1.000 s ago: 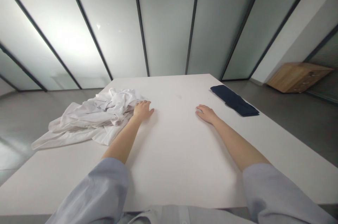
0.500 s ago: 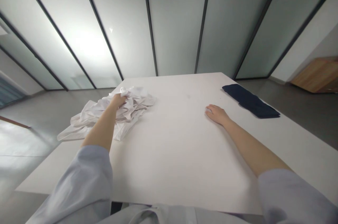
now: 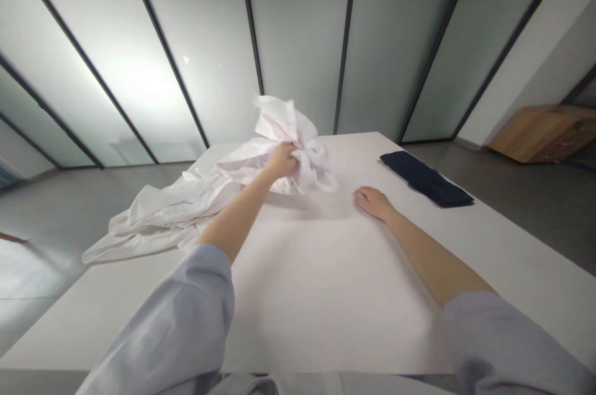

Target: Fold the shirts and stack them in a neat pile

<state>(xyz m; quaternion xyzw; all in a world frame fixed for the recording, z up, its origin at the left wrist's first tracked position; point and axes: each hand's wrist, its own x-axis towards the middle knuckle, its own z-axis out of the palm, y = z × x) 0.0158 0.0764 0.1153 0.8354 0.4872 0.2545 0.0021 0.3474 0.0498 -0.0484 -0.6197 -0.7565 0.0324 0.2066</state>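
My left hand [image 3: 282, 160] is closed around a bunched part of a crumpled white garment [image 3: 307, 162]. That part is lifted above the table, its loose corners sticking up and its folds hanging around my fingers. The rest of the garment trails to the left and lies wrinkled on the white table [image 3: 302, 283]; its exact cut cannot be made out. To the right of it, my right hand [image 3: 374, 203] rests on the tabletop with its fingers loosely bent and apart, holding nothing. Beyond that hand lies a folded dark navy cloth [image 3: 426, 179], flat near the right edge.
Frosted glass panels [image 3: 298, 41] with dark frames stand behind the table's far edge. A wooden cabinet [image 3: 544, 133] is on the floor at the far right. Grey floor shows on both sides of the table.
My left hand has pulled part of the white garment up and to the right, stretching the pile out. My right hand stays on the table. The view has turned slightly right.
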